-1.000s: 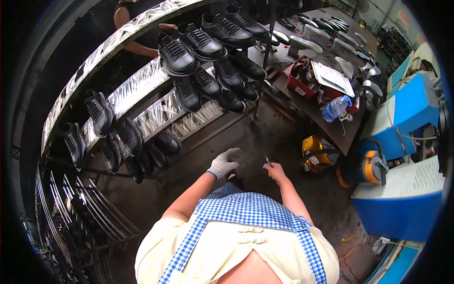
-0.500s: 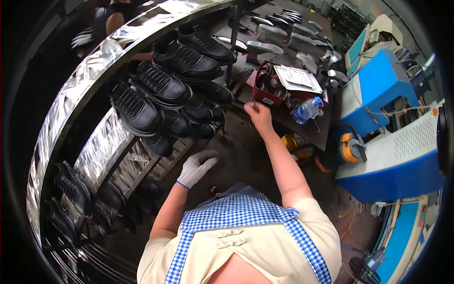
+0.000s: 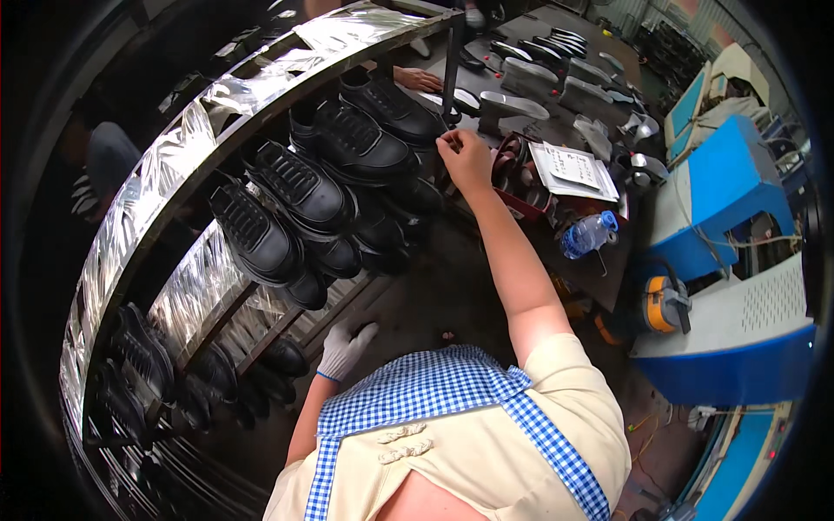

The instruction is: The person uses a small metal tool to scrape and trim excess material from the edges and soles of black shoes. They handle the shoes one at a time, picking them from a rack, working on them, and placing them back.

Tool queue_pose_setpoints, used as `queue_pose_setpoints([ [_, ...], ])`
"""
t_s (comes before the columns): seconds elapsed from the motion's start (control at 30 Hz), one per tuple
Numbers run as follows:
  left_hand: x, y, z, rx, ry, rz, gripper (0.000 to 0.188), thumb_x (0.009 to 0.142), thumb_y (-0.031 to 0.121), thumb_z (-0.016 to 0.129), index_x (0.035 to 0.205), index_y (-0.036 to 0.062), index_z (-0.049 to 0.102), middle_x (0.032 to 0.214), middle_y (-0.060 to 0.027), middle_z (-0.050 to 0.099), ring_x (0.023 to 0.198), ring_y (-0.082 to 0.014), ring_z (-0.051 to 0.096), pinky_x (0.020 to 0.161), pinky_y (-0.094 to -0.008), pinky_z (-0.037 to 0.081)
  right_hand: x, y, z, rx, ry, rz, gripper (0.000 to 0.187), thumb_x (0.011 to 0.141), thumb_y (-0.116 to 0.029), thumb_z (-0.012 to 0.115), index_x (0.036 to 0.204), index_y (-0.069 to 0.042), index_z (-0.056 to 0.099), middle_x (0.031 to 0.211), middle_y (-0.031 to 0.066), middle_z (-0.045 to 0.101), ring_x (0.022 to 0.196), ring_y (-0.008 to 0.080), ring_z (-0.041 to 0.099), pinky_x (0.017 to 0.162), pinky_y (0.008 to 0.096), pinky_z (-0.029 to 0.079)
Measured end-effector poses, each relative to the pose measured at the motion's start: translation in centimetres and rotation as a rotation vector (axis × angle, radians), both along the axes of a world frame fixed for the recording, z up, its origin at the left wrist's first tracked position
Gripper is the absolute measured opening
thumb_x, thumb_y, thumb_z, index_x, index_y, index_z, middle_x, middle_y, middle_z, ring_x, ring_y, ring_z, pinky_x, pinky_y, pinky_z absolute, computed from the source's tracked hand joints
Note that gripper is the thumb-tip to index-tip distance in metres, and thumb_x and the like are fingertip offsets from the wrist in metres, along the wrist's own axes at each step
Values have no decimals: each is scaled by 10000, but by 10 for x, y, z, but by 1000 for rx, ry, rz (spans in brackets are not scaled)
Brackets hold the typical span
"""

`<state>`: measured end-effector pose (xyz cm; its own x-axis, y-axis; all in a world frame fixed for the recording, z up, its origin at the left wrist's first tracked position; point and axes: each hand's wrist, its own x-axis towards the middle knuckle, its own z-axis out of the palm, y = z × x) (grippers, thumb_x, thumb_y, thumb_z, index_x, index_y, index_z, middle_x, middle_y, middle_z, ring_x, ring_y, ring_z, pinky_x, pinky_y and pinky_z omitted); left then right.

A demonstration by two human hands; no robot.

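Note:
My bare right hand (image 3: 466,159) is stretched forward beside the rack's upright post (image 3: 453,65). Its thumb and fingertips are pinched together close to the toe of a black lace-up shoe (image 3: 389,104); what they hold, if anything, is too small to make out. My left hand (image 3: 346,349), in a white knitted glove, hangs low near my apron (image 3: 426,386). Its thumb stands apart from the fingers and nothing is in it. Several more black shoes (image 3: 352,141) sit in rows on the rack to the left, toes toward me.
Foil-like silver wrapping covers the rack's shelves (image 3: 187,130). On the dark table (image 3: 556,227) are a red box (image 3: 521,207), papers (image 3: 573,172), a water bottle (image 3: 588,234) and grey shoe lasts (image 3: 512,106). Another person's hand (image 3: 419,79) lies behind the rack. Blue-white machines (image 3: 725,191) stand right.
My right hand has moved forward and slightly left, from beside the red box to the shoe toes by the post. My left hand has dropped closer to my body. Another person's hand now shows behind the rack.

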<state>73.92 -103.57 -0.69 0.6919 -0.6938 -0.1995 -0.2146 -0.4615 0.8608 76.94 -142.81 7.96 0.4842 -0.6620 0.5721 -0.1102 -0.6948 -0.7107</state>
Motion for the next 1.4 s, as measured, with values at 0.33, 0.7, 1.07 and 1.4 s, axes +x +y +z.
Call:
queue_pose_setpoints([
  [0.33,-16,-49,14,122,-18,17,403,886,362,654,1151,62,699,1047,-181,719,995,-314,688,871,-369,520,12,-15,16,-141,194,-13,160,736,-203,688,761,-53,635,811,123,667,764,332,670,663,428,530],
  [0.7,-8,-87,23,-103,-65,10,319,874,250,686,1114,41,702,977,-156,713,914,-313,690,801,-364,533,1,-24,-17,145,-216,263,157,794,-152,714,861,-19,664,801,97,665,692,240,660,657,336,521],
  [1.07,55,-242,186,-80,-1273,-101,539,757,283,757,1239,91,613,1212,-124,630,1164,-290,581,938,-429,498,4,-28,11,33,69,140,176,787,-218,701,835,-50,680,826,109,693,742,280,681,677,377,531],
  [1.4,117,-313,169,562,-1144,-92,467,805,234,713,1232,99,582,1227,-107,563,1179,-283,561,958,-384,518,22,-25,13,-21,204,109,183,782,-246,690,838,-73,670,886,121,694,827,333,684,727,441,529],
])
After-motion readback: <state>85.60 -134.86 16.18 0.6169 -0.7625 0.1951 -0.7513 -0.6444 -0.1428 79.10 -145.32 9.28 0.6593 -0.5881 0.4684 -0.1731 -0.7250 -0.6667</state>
